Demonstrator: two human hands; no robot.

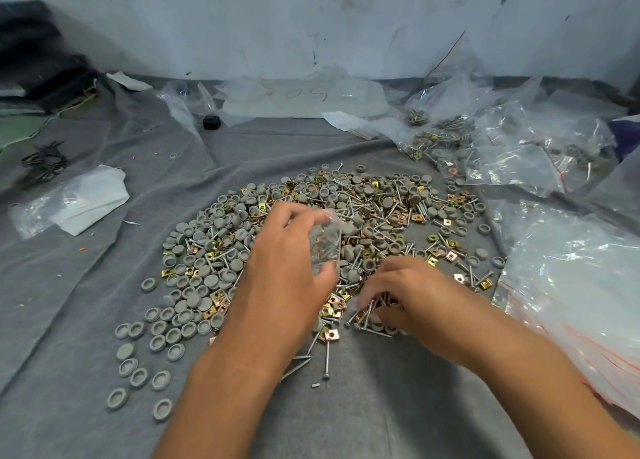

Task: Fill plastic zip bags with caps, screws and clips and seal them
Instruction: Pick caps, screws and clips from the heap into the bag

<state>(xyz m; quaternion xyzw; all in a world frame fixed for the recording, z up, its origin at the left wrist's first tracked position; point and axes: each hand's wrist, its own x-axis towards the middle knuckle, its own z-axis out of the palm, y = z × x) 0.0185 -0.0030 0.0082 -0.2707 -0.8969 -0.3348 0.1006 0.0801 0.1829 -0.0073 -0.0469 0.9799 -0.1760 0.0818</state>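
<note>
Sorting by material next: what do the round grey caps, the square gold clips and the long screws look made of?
Round grey caps: probably plastic or rubber, matte, with no glint. Square gold clips: likely plated sheet metal, yellow and shiny, some coppery. Long silver screws: metal, probably steel, bright grey and reflective.

Two bare forearms, left hand (287, 261) and right hand (412, 295), no sleeves, rings or gloves.

Grey cloth (86, 285) — small black block (210, 122), white paper (91, 200), scuffed wall (311, 18).

The left hand (287, 261) hides part of the zip bag (325, 243).
</note>
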